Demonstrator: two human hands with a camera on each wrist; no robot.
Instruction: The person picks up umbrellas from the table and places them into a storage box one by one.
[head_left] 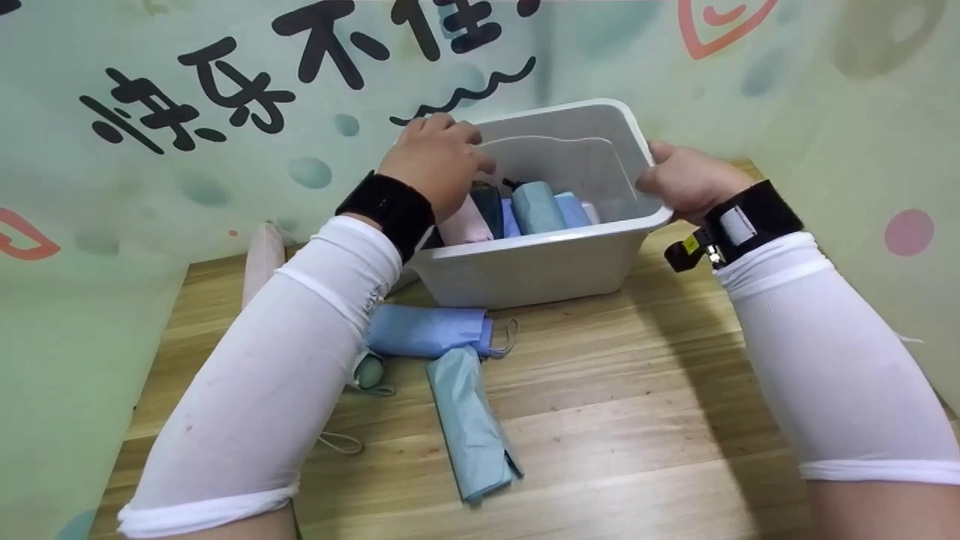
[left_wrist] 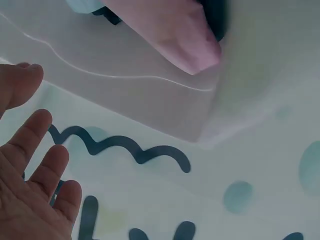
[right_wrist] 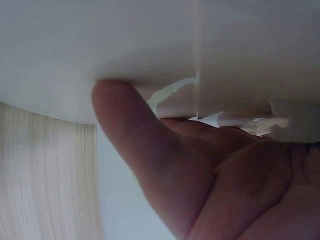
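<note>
A light grey plastic bin [head_left: 525, 274] stands on the wooden surface near the back wall. Folded umbrellas lie inside it, among them a pink one [head_left: 465, 223], a dark one [head_left: 489, 206], a teal one [head_left: 538, 208] and a light blue one [head_left: 572, 210]. Over the bin's left side hovers my left hand [head_left: 439, 161], its fingers apart and nothing in them in the left wrist view. My right hand [head_left: 697, 180] grips the bin's right rim. In the right wrist view its thumb [right_wrist: 125, 110] presses against the bin wall, the other fingers partly hidden.
In front of the bin lie a blue folded umbrella [head_left: 427, 330] with a wrist loop and a teal one [head_left: 472, 427]. A green-ended umbrella [head_left: 369, 371] shows beside my left sleeve, which partly hides it. Farther left, a pale pink umbrella [head_left: 262, 259] stands out behind the arm.
</note>
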